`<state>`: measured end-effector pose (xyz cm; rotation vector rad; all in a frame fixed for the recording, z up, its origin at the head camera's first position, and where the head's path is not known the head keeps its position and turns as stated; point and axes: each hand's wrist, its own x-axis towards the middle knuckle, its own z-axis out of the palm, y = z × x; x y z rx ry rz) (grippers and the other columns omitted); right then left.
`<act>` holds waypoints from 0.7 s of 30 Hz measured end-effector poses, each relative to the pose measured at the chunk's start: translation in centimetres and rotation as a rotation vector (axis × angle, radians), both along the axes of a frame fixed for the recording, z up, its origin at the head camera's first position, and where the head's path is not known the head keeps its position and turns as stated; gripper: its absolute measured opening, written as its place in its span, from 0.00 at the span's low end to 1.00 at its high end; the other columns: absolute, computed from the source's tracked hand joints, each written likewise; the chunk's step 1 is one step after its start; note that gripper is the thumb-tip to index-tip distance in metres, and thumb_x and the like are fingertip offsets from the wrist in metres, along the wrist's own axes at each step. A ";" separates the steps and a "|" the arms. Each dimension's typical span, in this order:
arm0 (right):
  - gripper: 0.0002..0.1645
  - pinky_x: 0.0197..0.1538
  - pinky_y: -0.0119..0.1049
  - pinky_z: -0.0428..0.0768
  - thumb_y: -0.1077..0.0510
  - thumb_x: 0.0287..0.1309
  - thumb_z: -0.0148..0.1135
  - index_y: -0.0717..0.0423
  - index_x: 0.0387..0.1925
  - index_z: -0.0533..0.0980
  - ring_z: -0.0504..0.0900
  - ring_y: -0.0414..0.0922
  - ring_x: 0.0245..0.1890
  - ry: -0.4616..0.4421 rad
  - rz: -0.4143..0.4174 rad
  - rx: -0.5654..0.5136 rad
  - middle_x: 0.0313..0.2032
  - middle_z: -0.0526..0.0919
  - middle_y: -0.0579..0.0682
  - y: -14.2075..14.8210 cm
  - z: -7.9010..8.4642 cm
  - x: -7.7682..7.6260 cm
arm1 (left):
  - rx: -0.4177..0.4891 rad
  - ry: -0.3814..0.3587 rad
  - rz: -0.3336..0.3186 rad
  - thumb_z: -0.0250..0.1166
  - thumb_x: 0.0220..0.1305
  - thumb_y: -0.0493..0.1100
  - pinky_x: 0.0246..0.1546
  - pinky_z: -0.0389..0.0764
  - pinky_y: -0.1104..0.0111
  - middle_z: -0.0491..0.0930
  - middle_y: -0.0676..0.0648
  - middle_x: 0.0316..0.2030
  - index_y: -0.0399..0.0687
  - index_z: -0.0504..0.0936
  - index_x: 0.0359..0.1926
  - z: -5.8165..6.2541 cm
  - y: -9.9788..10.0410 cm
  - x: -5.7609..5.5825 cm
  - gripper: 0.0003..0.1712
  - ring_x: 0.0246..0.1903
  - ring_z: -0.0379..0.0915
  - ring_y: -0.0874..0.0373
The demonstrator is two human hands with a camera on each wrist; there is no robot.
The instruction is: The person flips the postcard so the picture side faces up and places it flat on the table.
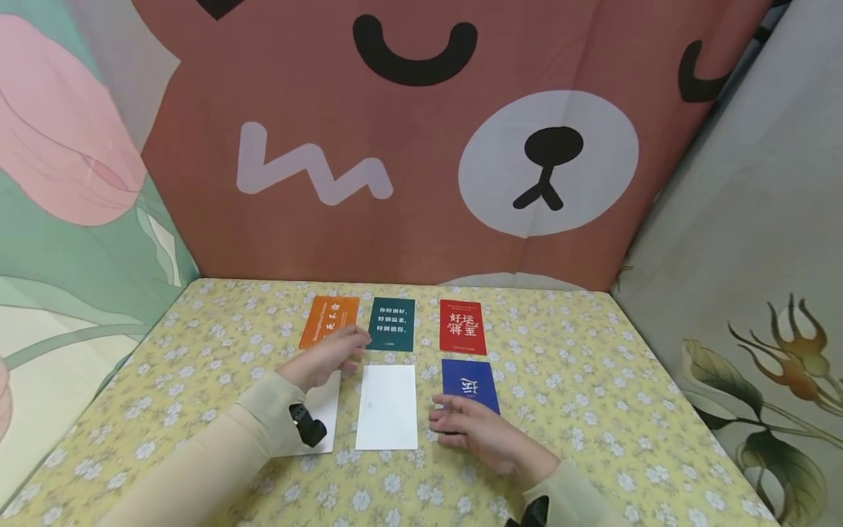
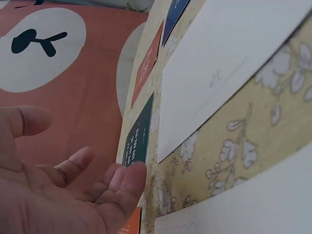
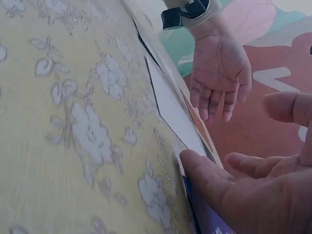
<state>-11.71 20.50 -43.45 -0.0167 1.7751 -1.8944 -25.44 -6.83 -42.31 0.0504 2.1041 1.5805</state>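
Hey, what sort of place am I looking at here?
Probably a small staged tabletop nook, perhaps set up for filming: a flower-patterned tabletop with cards laid out in rows, a bear-print backdrop right behind it, and a plant-print side panel on the right.

A bear-print backdrop (image 1: 421, 241) and flowered tablecloth (image 1: 573, 366) show a fabric-screened nook.

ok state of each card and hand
Orange rectangular card: flat, print up, partly hidden
Teal rectangular card: flat, print up
Red rectangular card: flat, print up
Blue rectangular card: flat, print up, partly hidden
Left white rectangular card: flat, partly hidden
Right white rectangular card: flat
Left hand: empty
Right hand: empty
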 end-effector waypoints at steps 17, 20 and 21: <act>0.33 0.60 0.45 0.80 0.62 0.78 0.46 0.78 0.74 0.54 0.81 0.58 0.59 -0.074 -0.061 -0.073 0.60 0.79 0.69 -0.8 0.2 -0.5 | 0.141 -0.155 0.101 0.53 0.78 0.45 0.50 0.83 0.52 0.59 0.30 0.68 0.32 0.56 0.75 -0.3 0.2 0.6 0.34 0.66 0.58 0.36; 0.33 0.60 0.45 0.80 0.62 0.77 0.47 0.78 0.74 0.54 0.82 0.58 0.59 -0.071 -0.060 -0.065 0.59 0.79 0.69 -0.8 0.2 -0.6 | 0.172 -0.181 0.114 0.53 0.78 0.44 0.47 0.85 0.51 0.60 0.31 0.65 0.31 0.58 0.74 -0.4 0.4 0.7 0.32 0.64 0.60 0.37; 0.34 0.60 0.46 0.80 0.62 0.77 0.47 0.78 0.74 0.54 0.82 0.58 0.59 -0.072 -0.059 -0.066 0.59 0.79 0.69 -0.8 0.2 -0.6 | 0.181 -0.188 0.116 0.53 0.77 0.44 0.46 0.85 0.51 0.60 0.31 0.64 0.31 0.59 0.73 -0.4 0.5 0.7 0.31 0.63 0.60 0.38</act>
